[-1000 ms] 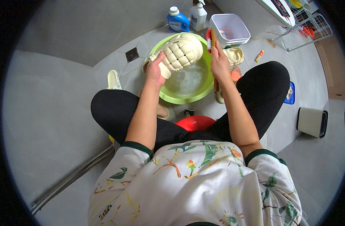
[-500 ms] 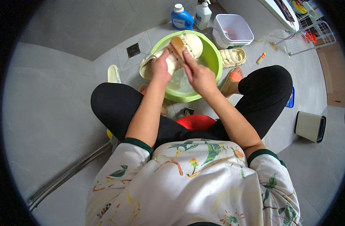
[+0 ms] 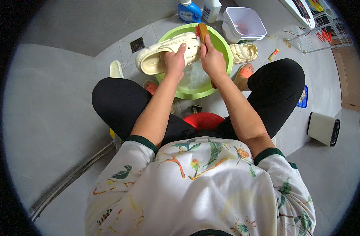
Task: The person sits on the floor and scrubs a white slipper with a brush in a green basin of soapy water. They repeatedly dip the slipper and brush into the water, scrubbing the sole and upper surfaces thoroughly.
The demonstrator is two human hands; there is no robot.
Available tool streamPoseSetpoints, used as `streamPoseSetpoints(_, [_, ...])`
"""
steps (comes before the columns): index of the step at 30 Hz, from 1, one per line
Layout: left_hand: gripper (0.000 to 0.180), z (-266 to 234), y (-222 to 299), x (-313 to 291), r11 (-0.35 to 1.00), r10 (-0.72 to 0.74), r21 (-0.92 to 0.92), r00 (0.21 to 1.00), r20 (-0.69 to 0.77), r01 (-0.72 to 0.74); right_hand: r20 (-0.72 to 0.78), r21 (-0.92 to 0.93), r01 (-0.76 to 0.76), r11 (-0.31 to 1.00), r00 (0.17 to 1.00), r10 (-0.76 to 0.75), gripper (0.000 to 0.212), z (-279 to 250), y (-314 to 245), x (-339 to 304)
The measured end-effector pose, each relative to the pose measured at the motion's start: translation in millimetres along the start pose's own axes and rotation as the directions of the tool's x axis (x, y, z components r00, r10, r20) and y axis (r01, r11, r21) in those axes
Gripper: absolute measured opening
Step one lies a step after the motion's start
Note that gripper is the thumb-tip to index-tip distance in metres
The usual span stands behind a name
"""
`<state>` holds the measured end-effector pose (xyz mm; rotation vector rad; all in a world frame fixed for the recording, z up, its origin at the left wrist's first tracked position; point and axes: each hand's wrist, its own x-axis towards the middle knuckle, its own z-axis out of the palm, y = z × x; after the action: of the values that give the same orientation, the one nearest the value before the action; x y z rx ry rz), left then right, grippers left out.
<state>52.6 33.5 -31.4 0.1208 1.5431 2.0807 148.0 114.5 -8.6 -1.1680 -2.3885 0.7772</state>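
Note:
Over a lime-green basin (image 3: 226,55) of sudsy water, my left hand (image 3: 174,63) grips a cream clog (image 3: 151,59) by its side, thumb on the upper. The clog lies sideways, its heel opening to the left and its holed toe to the right. In my right hand (image 3: 212,62) is a scrubbing brush (image 3: 203,32) with a brown handle. Its red bristles meet the clog's toe end or sit right beside it; I cannot tell which. Another cream clog (image 3: 243,53) rests on the floor at the basin's right.
Behind the basin stand a blue bottle (image 3: 189,14), a white bottle (image 3: 211,10) and a white bucket (image 3: 243,32). A floor drain (image 3: 137,44) and a pale slipper (image 3: 116,69) are left. Further right are a wire rack (image 3: 325,39) and a cream bin (image 3: 322,129). Between my legs shows a red seat (image 3: 204,120).
The clog has turned from a slant to nearly level, its opening now facing up. My right hand has drawn the brush off the clog's middle to its toe end and turned it upright.

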Motion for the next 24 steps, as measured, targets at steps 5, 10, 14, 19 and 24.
streamPoseSetpoints(5, [0.03,-8,11,9,1.0,-0.017,0.018,0.998,-0.054,0.018,0.118,0.048,0.199,0.979,0.972,-0.204,0.05,-1,-11,-55])
streamPoseSetpoints(10, [0.037,-7,5,9,0.997,-0.072,0.007,0.997,-0.011,0.072,0.084,-0.084,-0.011,0.996,0.996,0.018,0.05,11,7,28])
streamPoseSetpoints(14, [0.039,-23,26,21,0.937,-0.154,-0.315,0.988,0.014,0.151,0.044,0.218,-0.085,0.972,0.996,0.077,0.051,26,49,69])
streamPoseSetpoints(19, [0.043,-29,33,25,0.809,-0.261,-0.513,0.957,0.124,0.287,0.214,0.087,-0.278,0.957,0.943,0.255,0.051,93,112,56])
streamPoseSetpoints(24, [0.045,-39,32,35,0.785,-0.308,-0.54,0.948,0.087,0.305,0.409,-0.095,-0.504,0.859,0.766,0.495,0.056,157,136,35])
